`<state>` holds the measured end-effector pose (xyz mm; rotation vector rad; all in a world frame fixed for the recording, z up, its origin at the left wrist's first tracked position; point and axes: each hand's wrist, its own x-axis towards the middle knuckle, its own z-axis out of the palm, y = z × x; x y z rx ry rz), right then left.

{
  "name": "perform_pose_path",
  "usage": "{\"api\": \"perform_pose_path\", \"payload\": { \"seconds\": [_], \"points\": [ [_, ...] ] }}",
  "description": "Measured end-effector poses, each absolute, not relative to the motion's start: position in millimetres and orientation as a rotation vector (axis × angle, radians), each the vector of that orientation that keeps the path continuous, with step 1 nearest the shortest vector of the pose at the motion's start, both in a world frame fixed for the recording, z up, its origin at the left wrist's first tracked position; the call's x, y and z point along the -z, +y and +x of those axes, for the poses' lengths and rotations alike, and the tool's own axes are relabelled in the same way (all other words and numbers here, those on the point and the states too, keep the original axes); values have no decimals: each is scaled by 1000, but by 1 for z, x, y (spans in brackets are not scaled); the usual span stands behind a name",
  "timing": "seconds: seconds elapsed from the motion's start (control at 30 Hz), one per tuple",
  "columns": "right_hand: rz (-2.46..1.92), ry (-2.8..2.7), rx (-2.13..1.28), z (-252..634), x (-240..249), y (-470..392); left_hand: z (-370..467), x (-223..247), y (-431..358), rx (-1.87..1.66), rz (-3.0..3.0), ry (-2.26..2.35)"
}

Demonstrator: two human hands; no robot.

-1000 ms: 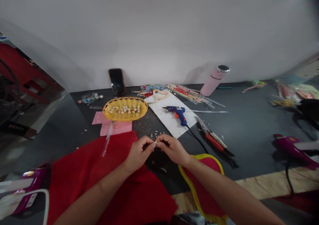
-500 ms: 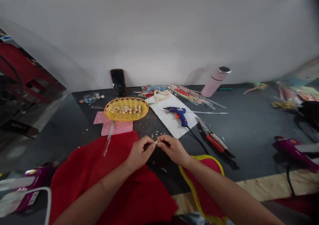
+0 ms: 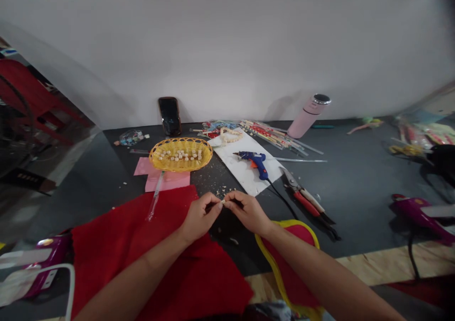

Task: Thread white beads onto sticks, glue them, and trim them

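My left hand [image 3: 203,216] and my right hand [image 3: 248,212] meet over the dark table, fingertips pinched together. Between them is a small pale piece [image 3: 222,201], mostly covered by the fingers; its exact kind I cannot make out. Pale crumbs [image 3: 222,190] lie scattered just beyond my fingertips. A yellow oval basket [image 3: 156,165] at the far left of my hands holds several small whitish pieces [image 3: 180,155]. Under my left forearm spreads a red cloth [image 3: 135,240]. My right forearm passes above a red pad with yellow edging [image 3: 298,269].
A blue glue gun [image 3: 256,162] rests on white paper [image 3: 245,183], its cord running towards me. Red-handled pruning shears [image 3: 305,200] lie to the right. Behind stand a pink bottle [image 3: 305,119], bagged sticks [image 3: 270,133] and a phone [image 3: 169,116]. Purple devices [image 3: 423,214] sit at both sides.
Both hands stay almost in place, still pinching the small pale piece, which shows slightly more between the fingertips. The camera view has shifted very slightly.
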<state>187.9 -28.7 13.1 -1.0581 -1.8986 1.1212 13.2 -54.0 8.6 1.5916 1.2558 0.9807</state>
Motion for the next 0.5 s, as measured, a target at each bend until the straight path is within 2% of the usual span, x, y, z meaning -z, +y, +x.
{"api": "perform_pose_path", "payload": {
  "seconds": [0.5],
  "points": [
    [-1029, -1944, -1053, 187, -16, -29, 14, -15, -54, -968, 1592, 1233]
  ]
}}
